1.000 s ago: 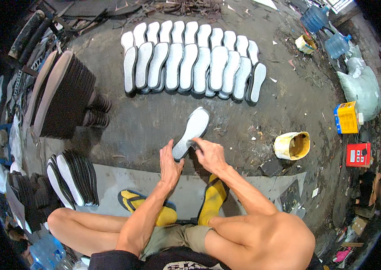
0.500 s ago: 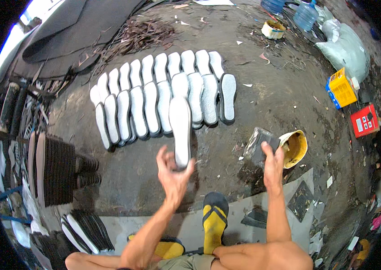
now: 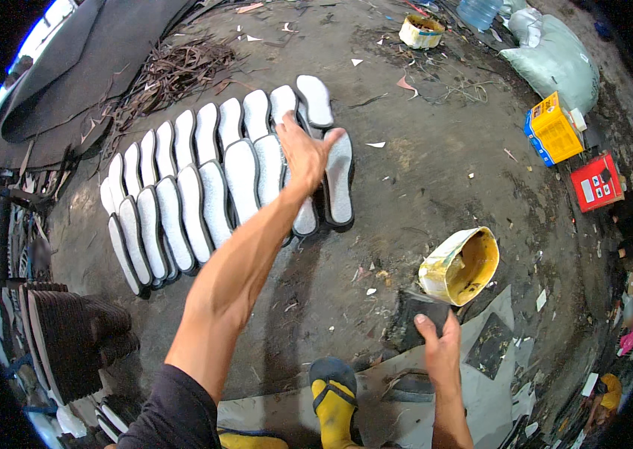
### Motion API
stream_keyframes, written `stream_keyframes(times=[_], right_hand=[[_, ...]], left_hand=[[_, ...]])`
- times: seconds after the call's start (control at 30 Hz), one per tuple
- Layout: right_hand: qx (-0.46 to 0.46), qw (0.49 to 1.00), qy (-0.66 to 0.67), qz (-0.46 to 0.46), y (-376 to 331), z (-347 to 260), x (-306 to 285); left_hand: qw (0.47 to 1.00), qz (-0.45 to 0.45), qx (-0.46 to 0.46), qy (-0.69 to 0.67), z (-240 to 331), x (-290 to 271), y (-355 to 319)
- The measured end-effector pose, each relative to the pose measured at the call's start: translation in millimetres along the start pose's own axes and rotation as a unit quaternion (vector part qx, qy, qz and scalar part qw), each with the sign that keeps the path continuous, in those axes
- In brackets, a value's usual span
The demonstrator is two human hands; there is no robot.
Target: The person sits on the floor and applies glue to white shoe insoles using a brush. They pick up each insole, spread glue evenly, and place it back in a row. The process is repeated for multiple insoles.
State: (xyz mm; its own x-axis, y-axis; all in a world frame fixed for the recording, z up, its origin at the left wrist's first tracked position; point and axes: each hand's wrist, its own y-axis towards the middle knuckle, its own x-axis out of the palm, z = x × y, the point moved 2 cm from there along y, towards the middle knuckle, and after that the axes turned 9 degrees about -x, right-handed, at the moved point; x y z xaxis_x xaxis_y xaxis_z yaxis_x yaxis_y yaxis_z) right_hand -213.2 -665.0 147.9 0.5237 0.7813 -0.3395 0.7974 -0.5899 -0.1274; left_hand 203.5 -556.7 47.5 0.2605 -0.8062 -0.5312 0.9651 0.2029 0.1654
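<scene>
"Floor (image 3: 399, 202) first: how does it look around the cut-down tub (image 3: 440, 271)?"

"Dark, scuffed and stained, with pale scraps scattered on several sides of the tub. On the wearer's side of it, a grey sheet (image 3: 481, 396) covers part of the ground."

"And the soles?"

"White-topped soles (image 3: 193, 213) lie in two long rows, left of the tub and reaching beyond it, packed close together. One sole (image 3: 315, 101) makes the right end of the far row, well apart from the tub."

"Where are the hands?"

"The left hand (image 3: 303, 157) is over the right part of those rows, left of the tub and farther off, thumb and fingers spread apart. I can't tell whether it touches a sole. The right hand (image 3: 444, 348) is just on the near side of the tub, clamped on a dark pad (image 3: 429, 305), thumb on top."

"What else fills the room?"

"Right of the tub and farther off stand a yellow-and-blue can (image 3: 554, 129) and a red box (image 3: 593, 183), with a pale sack (image 3: 560, 63) beyond them. Far to the tub's left, past the rows, dark sheeting (image 3: 84, 75) spreads beside a heap of strips (image 3: 170, 86). A smaller tub (image 3: 421, 34) sits well beyond the first."
</scene>
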Motion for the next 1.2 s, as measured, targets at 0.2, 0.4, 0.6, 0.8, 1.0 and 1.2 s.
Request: stream_keyframes(times=[0.2, 0.4, 0.6, 0.8, 1.0, 1.2], right_hand=[[-0.019, 0.996, 0.089, 0.020, 3.6, -4.8, 19.6], [-0.042, 0.996, 0.059, -0.059, -11.8, -10.4, 63.6], [-0.045, 0.983, 0.067, -0.164, -37.8, -20.4, 113.6], [-0.084, 0.966, 0.071, -0.233, -64.2, -31.4, 158.2], [-0.058, 0.942, 0.123, -0.307, -81.0, -41.5, 176.4], [-0.031, 0.950, 0.147, -0.272, -87.0, -39.3, 171.2]], left_hand=[[0.984, -0.056, -0.063, -0.159, -40.0, -132.6, -198.3], [0.935, 0.028, -0.351, -0.036, -120.7, -341.3, -350.3], [0.893, 0.343, -0.255, 0.139, -215.1, -559.1, -373.2], [0.788, 0.400, -0.329, 0.333, -265.8, -697.4, -404.6], [0.760, 0.300, -0.404, 0.410, -297.8, -682.2, -422.6], [0.757, 0.288, -0.401, 0.428, -330.4, -684.7, -433.0]])
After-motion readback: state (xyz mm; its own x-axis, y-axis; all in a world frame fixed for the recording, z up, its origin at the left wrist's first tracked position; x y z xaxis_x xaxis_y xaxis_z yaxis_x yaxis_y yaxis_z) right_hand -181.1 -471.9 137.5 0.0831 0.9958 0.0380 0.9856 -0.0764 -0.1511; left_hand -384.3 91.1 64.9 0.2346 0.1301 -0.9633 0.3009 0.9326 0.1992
